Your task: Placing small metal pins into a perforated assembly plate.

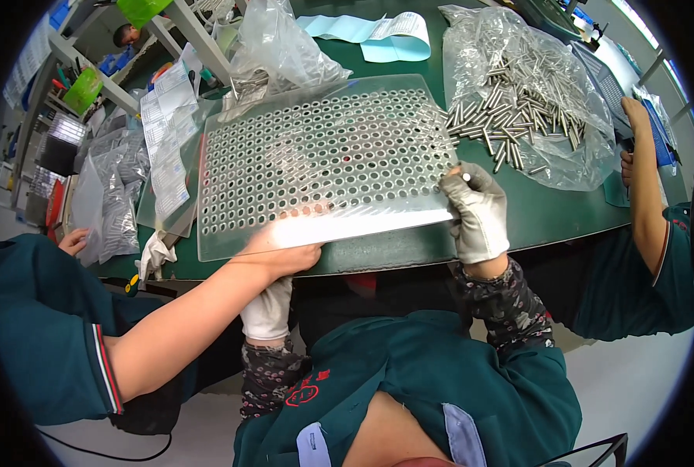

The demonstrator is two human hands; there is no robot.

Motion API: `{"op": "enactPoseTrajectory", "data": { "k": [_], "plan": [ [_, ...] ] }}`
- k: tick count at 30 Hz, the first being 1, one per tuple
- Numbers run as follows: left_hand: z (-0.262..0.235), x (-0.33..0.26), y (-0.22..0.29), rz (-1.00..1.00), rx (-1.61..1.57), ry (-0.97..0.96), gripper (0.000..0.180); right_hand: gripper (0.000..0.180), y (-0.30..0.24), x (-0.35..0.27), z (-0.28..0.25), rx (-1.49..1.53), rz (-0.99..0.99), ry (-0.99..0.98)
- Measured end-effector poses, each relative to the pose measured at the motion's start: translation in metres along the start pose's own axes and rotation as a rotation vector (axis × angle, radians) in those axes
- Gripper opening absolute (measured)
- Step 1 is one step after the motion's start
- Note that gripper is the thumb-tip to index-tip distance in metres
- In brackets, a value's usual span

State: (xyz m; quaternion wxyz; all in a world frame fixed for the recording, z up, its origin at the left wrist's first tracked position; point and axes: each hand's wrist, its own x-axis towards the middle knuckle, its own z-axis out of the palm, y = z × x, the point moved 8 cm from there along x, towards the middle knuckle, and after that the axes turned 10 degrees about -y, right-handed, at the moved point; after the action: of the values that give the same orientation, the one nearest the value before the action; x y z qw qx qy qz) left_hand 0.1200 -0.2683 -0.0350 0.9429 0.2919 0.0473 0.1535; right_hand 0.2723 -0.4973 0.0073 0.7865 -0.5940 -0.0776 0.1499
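A clear plastic plate (323, 156) with many rows of round holes is tilted over the front edge of the table. My right hand (479, 218), in a whitish glove, closes on its front right corner. A small bright round tip shows at those fingers; I cannot make out what it is. Also gloved, my left hand (267, 311) is below the plate's front edge, its fingers hidden behind another person's bare forearm (199, 311). That person's hand (284, 253) is at the plate's front edge, left of centre. Beyond the right corner, loose metal pins (510, 117) spill from a clear bag (588, 167).
The green table (549, 206) also bears another plastic bag (284, 47), a light blue paper sheet (397, 39) and a long printed sheet (164, 140). A white glove (156, 253) lies at the left edge. Another person's arm (646, 187) reaches toward a blue tray (658, 136) at right.
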Motion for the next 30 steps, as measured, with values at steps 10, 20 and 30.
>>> {"op": "enactPoseTrajectory", "data": {
  "k": [10, 20, 30],
  "plan": [
    [0.035, -0.022, -0.075, -0.355, 0.236, -0.254, 0.036, 0.015, 0.011, -0.013, -0.022, -0.081, 0.027, 0.172],
    [0.102, 0.053, -0.117, -0.286, -0.124, -0.471, 0.073, 0.013, 0.004, -0.017, -0.009, -0.166, -0.093, 0.111],
    [0.069, 0.028, -0.090, -0.323, -0.093, -0.328, 0.067, 0.019, 0.027, -0.018, 0.034, -0.199, 0.097, -0.258]
  ]
}}
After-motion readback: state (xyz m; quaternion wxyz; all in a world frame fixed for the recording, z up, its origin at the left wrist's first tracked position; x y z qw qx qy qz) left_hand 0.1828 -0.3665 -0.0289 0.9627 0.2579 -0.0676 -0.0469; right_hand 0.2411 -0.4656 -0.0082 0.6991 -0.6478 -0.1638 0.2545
